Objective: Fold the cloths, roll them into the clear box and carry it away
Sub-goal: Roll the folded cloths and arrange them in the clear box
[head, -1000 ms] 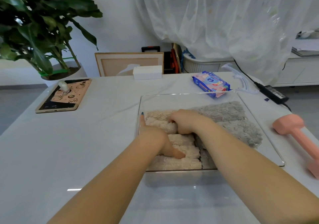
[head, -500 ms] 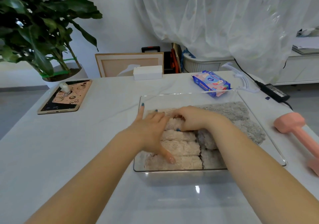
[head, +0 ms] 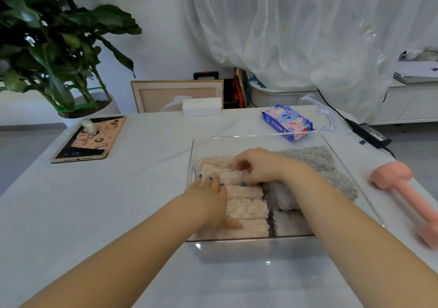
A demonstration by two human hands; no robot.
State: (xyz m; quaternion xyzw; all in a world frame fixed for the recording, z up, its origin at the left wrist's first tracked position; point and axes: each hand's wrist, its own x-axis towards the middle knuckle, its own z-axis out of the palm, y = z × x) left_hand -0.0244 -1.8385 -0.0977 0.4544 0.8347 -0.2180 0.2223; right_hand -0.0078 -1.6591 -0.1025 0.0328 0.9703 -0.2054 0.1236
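Drawn back from the rim, the left hand [head: 208, 197] lies flat, fingers straight, on the beige cloth rolls [head: 246, 209]. The right hand [head: 259, 165] pinches a far one. Beige rolls and grey rolls [head: 284, 201] fill the clear box [head: 256, 248] on the white counter [head: 142, 189], with a sheer curtain [head: 308, 35] behind.

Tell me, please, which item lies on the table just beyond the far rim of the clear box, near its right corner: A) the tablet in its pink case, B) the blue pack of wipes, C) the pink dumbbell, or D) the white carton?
B: the blue pack of wipes lies directly behind the far rim of the clear box, towards its right corner.
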